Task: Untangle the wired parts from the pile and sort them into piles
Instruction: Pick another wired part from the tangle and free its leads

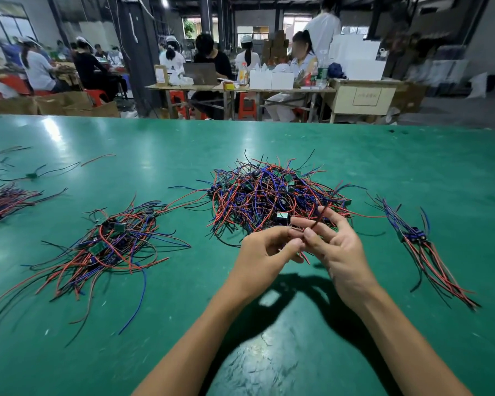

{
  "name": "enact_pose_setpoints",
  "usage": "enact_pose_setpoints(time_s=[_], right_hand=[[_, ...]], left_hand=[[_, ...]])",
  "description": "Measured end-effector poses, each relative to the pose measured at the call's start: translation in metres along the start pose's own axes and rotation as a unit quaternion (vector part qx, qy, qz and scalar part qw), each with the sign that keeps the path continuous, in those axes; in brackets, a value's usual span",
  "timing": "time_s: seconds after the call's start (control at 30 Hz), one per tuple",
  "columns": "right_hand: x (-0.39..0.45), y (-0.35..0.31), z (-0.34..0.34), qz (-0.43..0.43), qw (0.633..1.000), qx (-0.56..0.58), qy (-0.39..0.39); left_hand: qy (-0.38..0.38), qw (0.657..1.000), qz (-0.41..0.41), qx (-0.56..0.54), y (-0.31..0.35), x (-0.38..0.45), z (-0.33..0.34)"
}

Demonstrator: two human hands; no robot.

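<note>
On the scuffed green bench [269,144] in a crowded workshop, the left hand [265,250] and right hand [336,247] pinch a red-and-black wired part [312,227] before the tangled red, blue and black wire pile [272,192].

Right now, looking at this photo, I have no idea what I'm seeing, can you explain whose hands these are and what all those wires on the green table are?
One picture, from a camera worn on a person's head, looking down at their own bare hands. The left hand and right hand pinch a wired part between them. Behind them on the green table lies the big tangled pile of red, blue and black wires with small boards. A looser pile lies to the left, a tidy bundle to the right. Other workers sit at tables behind.
</note>
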State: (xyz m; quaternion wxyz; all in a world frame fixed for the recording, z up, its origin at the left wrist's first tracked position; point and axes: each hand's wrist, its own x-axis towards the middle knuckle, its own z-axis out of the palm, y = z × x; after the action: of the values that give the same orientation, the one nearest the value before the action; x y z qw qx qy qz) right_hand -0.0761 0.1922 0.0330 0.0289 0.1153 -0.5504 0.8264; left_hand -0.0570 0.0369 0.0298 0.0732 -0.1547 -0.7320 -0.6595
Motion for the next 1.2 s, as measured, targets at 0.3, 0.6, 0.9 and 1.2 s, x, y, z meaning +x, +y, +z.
enact_pose_setpoints(time_s=[0.3,0.6,0.9,1.2], right_hand=[[0.0,0.008,0.004,-0.021,0.996,-0.08,0.017],[-0.008,0.038,0.014,-0.008,0.96,-0.276,0.046],[0.003,0.031,0.013,0.064,0.968,-0.179,0.165],[0.015,0.002,-0.012,0.133,0.957,-0.042,0.254]], left_hand=[[-0.004,0.964,-0.206,-0.169,0.004,0.005,0.0],[0.043,0.985,-0.154,-0.061,-0.004,-0.001,0.011],[0.006,0.994,-0.087,0.072,-0.013,-0.001,0.013],[-0.087,0.989,-0.069,0.098,-0.006,-0.006,0.013]])
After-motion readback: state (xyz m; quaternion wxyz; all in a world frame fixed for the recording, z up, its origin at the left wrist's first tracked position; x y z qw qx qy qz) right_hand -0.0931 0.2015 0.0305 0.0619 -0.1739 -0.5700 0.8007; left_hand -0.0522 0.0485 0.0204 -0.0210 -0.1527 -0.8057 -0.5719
